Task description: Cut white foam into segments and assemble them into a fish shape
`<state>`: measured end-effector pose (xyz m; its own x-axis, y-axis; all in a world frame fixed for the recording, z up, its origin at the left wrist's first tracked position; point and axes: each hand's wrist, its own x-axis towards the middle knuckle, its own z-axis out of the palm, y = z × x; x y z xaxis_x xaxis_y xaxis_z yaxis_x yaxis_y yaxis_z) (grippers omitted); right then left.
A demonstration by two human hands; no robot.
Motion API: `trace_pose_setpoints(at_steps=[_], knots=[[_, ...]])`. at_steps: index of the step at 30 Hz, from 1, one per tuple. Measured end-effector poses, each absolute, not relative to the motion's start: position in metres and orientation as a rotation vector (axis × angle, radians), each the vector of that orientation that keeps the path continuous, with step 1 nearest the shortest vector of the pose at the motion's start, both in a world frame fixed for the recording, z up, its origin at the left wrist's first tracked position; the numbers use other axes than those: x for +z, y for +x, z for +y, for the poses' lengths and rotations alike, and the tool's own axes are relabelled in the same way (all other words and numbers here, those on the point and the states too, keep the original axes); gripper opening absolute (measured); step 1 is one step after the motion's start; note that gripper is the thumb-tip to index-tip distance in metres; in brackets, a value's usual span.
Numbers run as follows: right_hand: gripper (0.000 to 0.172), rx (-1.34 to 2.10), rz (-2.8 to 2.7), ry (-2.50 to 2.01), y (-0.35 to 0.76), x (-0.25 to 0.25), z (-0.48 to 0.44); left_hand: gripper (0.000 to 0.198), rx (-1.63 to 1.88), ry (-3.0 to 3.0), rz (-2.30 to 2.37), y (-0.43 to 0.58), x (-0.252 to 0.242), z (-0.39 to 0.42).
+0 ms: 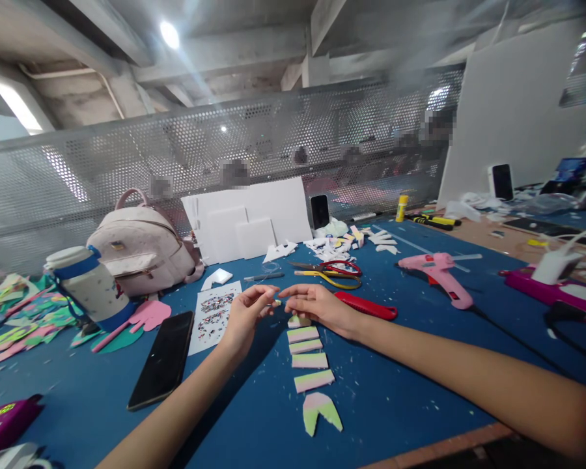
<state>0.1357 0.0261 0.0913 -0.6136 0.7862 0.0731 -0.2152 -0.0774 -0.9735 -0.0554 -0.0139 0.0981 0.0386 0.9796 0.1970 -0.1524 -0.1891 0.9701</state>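
My left hand (248,311) and my right hand (315,304) meet over the blue mat (395,384), fingertips pinched together on a tiny pale foam piece (276,303). Just below them a row of pink, white and green foam strips (308,355) runs toward me, ending in a forked tail-shaped piece (321,412). A small foam bit (299,321) lies under my right fingers.
A black phone (163,358) and a speckled sheet (213,314) lie left of my hands. Scissors (329,273), a red cutter (366,305) and a pink glue gun (439,277) sit behind and right. A backpack (141,244), a bottle (88,286) and white foam boards (254,221) stand farther back.
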Motion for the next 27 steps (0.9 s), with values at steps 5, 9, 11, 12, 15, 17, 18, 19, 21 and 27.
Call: trace_pose_setpoints(at_steps=[5,9,11,12,15,17,18,19,21,27], knots=[[0.041,1.821,-1.499,-0.609,0.137,0.0929,0.0252,0.015,1.371,1.337,1.002,-0.0562,0.0935,-0.0121],[0.039,1.851,-1.536,-0.598,0.1374,0.0937,0.0241,0.015,1.365,1.413,1.019,-0.057,0.0926,-0.011],[0.036,1.85,-1.573,-0.595,0.1372,0.093,0.0239,0.015,1.36,1.464,1.019,-0.056,0.0941,-0.0117],[0.035,1.845,-1.597,-0.594,0.137,0.0923,0.0239,0.015,1.354,1.491,1.018,-0.0553,0.0952,-0.0125],[0.031,1.814,-1.668,-0.597,0.1366,0.0896,0.0243,0.016,1.327,1.566,1.011,-0.0527,0.0985,-0.0153],[0.027,1.785,-1.708,-0.606,0.1364,0.0883,0.0245,0.015,1.317,1.595,1.004,-0.0515,0.1,-0.0169],[0.026,1.771,-1.724,-0.612,0.1363,0.0881,0.0245,0.015,1.314,1.603,1.002,-0.0511,0.1003,-0.0175],[0.025,1.758,-1.737,-0.618,0.1363,0.0881,0.0244,0.015,1.311,1.609,1.002,-0.0509,0.1005,-0.0178],[0.023,1.739,-1.752,-0.629,0.1363,0.0889,0.024,0.015,1.304,1.616,1.004,-0.051,0.1003,-0.0178],[0.024,1.713,-1.76,-0.648,0.1366,0.0911,0.023,0.015,1.302,1.58,1.02,-0.0535,0.099,-0.0151]])
